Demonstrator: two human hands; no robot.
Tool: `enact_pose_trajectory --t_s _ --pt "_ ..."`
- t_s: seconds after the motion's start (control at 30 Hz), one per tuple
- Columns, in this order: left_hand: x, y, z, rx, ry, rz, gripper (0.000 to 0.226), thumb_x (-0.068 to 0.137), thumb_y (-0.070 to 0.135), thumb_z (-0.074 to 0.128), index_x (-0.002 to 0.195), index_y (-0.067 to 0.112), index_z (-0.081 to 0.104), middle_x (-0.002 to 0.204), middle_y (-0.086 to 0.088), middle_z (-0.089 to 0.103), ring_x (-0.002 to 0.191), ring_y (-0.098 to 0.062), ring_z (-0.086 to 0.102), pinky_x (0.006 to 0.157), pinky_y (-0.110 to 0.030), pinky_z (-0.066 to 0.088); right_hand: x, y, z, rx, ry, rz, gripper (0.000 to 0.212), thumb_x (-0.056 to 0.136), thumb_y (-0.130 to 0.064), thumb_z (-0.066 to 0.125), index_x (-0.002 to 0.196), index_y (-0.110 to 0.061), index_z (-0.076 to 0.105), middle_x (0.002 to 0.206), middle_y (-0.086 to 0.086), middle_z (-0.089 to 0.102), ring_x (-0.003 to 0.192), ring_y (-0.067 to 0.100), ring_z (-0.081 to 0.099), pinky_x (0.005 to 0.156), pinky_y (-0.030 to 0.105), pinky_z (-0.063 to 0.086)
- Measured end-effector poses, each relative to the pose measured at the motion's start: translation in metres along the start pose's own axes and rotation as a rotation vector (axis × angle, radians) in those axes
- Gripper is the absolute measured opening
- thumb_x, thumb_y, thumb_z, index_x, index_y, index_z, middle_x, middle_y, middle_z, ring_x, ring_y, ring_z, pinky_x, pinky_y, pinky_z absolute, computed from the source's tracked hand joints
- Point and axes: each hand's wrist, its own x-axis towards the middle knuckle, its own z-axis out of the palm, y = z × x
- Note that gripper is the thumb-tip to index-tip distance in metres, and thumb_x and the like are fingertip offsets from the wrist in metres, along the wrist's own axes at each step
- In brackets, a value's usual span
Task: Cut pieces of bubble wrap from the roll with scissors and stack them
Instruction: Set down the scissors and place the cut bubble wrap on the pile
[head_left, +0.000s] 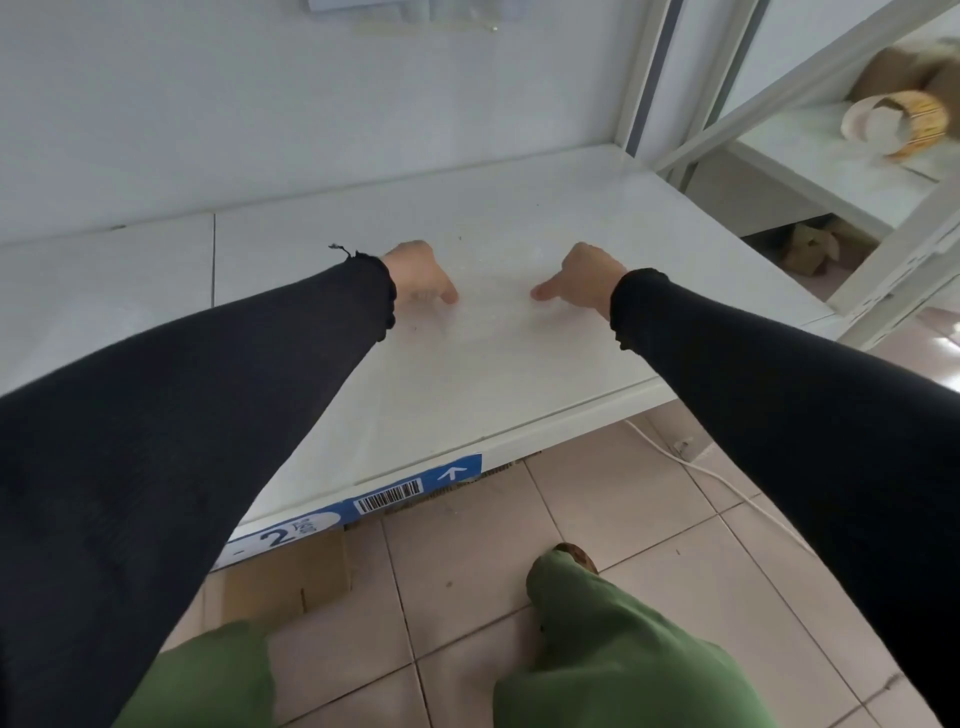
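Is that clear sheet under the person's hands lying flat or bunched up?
Flat: the bubble wrap sheet lies spread on the white table, with the left hand and right hand pressing it down.

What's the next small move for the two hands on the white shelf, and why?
Probably press and smooth the clear sheet flat, then let go. Both the left hand and right hand rest palm-down on the faint transparent sheet lying on the shelf, thumbs pointing inward. No scissors or roll are in view, so fetching them likely follows.

A storeroom: white metal shelving (810, 78), tiled floor (623, 519), barcoded carton (389, 496) underneath.
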Motion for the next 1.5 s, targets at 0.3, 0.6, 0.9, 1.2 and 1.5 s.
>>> enact_pose_trajectory --t_s 0.3,0.6,0.9,1.2,1.5 --pt "0.019 -0.006 -0.018 -0.476 0.012 -0.031 0.017 0.085 0.005 0.068 0.082 0.013 0.054 0.081 -0.005 0.051 0.064 -0.018 0.049 0.062 -0.026 0.049 0.025 -0.006 -0.012 0.389 -0.09 -0.047 0.039 0.087 -0.017 0.073 0.12 0.0 0.062 0.1 0.007 0.061 0.096 0.023 0.057 0.099 0.04 0.051" --pt "0.078 -0.046 -0.064 -0.931 0.298 0.083 0.076 0.093 0.009 0.068 0.154 0.035 0.032 0.112 0.003 0.06 0.077 -0.015 0.06 0.087 -0.027 0.059 0.096 -0.068 0.016 0.75 0.079 -0.136 0.044 0.082 -0.005 0.062 0.12 -0.024 0.052 0.092 0.01 0.058 0.08 0.021 0.061 0.082 0.03 0.051" --pt "0.139 -0.066 -0.084 -0.863 0.273 0.064 0.032 0.088 0.014 0.075 0.119 0.022 0.069 0.114 0.008 0.064 0.116 -0.016 0.059 0.109 -0.032 0.046 0.158 -0.114 0.04 0.675 0.102 -0.158 0.036 0.093 -0.003 0.05 0.108 -0.024 0.074 0.081 -0.005 0.061 0.082 0.017 0.059 0.08 0.017 0.052" --pt "0.17 -0.082 -0.089 -0.457 0.319 0.079 0.064 0.087 0.016 0.076 0.145 0.023 0.051 0.137 -0.007 0.057 0.112 -0.026 0.062 0.105 -0.035 0.048 0.201 -0.13 0.057 0.391 0.087 -0.236 0.038 0.096 -0.003 0.048 0.127 -0.017 0.065 0.106 0.001 0.058 0.089 0.018 0.058 0.073 0.019 0.045" --pt "0.17 -0.09 -0.1 -0.188 0.214 -0.012 0.05 0.082 0.054 0.067 0.125 0.03 0.062 0.138 0.0 0.048 0.122 -0.025 0.051 0.107 -0.033 0.039 0.205 -0.126 0.059 0.196 0.061 -0.311 0.036 0.103 -0.019 0.045 0.135 -0.019 0.061 0.127 -0.001 0.063 0.105 0.016 0.056 0.094 0.025 0.045"
